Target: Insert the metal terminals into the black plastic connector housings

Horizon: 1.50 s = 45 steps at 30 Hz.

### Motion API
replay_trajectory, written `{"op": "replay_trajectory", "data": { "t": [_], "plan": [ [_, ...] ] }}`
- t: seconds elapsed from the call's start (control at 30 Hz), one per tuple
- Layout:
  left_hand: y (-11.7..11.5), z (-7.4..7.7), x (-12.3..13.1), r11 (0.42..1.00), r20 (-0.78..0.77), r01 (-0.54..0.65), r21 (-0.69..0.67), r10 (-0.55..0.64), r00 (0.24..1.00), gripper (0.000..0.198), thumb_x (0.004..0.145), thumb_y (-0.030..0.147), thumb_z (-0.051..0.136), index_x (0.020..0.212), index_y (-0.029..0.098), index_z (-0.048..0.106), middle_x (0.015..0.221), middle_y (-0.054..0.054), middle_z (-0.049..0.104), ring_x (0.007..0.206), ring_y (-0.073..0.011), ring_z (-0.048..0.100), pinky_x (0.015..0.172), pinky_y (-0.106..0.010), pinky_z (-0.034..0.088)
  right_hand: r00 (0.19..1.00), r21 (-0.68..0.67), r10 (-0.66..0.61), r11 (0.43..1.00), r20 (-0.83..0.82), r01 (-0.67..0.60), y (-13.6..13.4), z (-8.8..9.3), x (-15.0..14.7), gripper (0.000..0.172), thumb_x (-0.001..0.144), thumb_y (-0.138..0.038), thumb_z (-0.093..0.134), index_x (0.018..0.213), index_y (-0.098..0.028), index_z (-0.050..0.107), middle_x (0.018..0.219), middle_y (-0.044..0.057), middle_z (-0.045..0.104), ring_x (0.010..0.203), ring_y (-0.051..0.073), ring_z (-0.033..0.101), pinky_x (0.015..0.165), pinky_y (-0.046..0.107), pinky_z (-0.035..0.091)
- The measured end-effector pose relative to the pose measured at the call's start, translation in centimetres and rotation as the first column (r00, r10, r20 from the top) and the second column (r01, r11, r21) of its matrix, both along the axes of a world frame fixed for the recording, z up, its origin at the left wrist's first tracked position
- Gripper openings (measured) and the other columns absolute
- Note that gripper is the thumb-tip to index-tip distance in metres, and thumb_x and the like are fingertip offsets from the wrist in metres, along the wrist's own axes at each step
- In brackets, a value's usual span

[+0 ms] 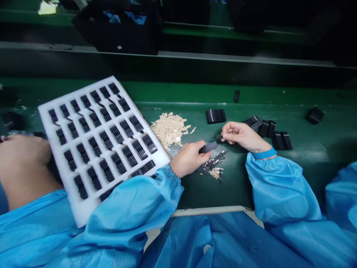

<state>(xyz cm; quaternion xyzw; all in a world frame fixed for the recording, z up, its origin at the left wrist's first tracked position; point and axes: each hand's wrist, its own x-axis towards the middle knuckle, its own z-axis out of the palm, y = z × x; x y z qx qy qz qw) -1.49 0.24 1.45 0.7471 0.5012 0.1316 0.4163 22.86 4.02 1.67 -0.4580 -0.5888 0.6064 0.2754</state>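
My left hand (pixel 187 158) is closed on a small black plastic block (pixel 208 147), which juts out to the right from between thumb and fingers. Just right of it, my right hand (pixel 237 134) pinches a tiny dark strip (pixel 218 136); its exact kind is too small to make out. Below the hands lies a loose heap of thin black strips (pixel 213 163) mixed with a few pale gold ones. Behind my left hand is a larger pile of flat pale gold metal pieces (pixel 170 129). Both hands hover over the green work surface (pixel 192 197).
A white foam tray (pixel 97 89) with rows of black slotted parts lies tilted at left, partly under my sleeve. Several black slotted blocks (pixel 216 116) lie behind and right of my hands. A co-worker's arm (pixel 25 167) is at far left; another blue sleeve (pixel 341 193) shows right.
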Motion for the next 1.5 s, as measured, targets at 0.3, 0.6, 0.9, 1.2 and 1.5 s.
{"op": "replay_trajectory", "data": {
  "t": [0.3,0.6,0.9,1.2,1.5],
  "plan": [
    [0.4,-0.9,-0.2,0.996,0.265,0.006,-0.089,0.018,0.964,0.028,0.087,0.038,0.062,0.109,0.02,0.066,0.088,0.0,0.068,0.078,-0.0156,0.062,0.07,-0.025,0.045,0.956,-0.065,0.279,0.959,0.087,-0.274,-0.6,0.8,-1.0,0.026,0.085,-0.038,0.073,0.1,-0.017,0.078,0.08,0.002,0.074,0.063,0.011,0.055,0.059,0.024,0.044],
    [0.0,-1.1,0.3,0.985,0.167,0.057,-0.161,-0.029,0.985,0.022,0.084,0.039,0.064,0.076,0.018,0.059,0.061,0.005,0.051,0.057,-0.0106,0.046,0.053,-0.022,0.032,0.996,-0.018,0.086,0.996,-0.017,-0.086,-0.2,-0.3,-0.4,0.026,0.083,-0.036,0.076,0.101,-0.017,0.076,0.082,0.004,0.074,0.061,0.01,0.056,0.056,0.023,0.044],
    [0.4,-0.7,0.0,0.989,0.236,-0.119,-0.091,0.138,0.962,0.029,0.09,0.046,0.059,0.087,0.018,0.064,0.067,0.003,0.055,0.061,-0.0119,0.049,0.056,-0.023,0.037,0.998,0.095,0.04,0.995,0.051,-0.045,-0.5,-1.0,-0.7,0.022,0.084,-0.035,0.074,0.095,-0.017,0.077,0.084,0.003,0.074,0.07,0.013,0.062,0.066,0.027,0.048],
    [0.3,-1.4,0.1,0.958,0.243,-0.266,-0.105,0.284,0.927,0.032,0.092,0.05,0.058,0.099,0.02,0.067,0.069,0.002,0.059,0.059,-0.0126,0.053,0.055,-0.024,0.039,0.936,0.171,0.295,0.929,0.192,-0.328,-1.7,0.9,-1.0,0.02,0.09,-0.035,0.068,0.099,-0.022,0.08,0.105,0.006,0.073,0.089,0.018,0.067,0.079,0.032,0.052],
    [0.5,-1.4,0.2,0.958,0.249,-0.273,-0.09,0.287,0.925,0.028,0.093,0.046,0.057,0.082,0.02,0.058,0.061,0.004,0.049,0.057,-0.0112,0.049,0.053,-0.024,0.035,0.859,0.357,0.045,0.898,0.51,-0.259,-4.9,0.0,0.5,0.014,0.092,-0.029,0.067,0.105,-0.024,0.068,0.108,0.007,0.06,0.096,0.021,0.059,0.084,0.036,0.048]
  ]
}}
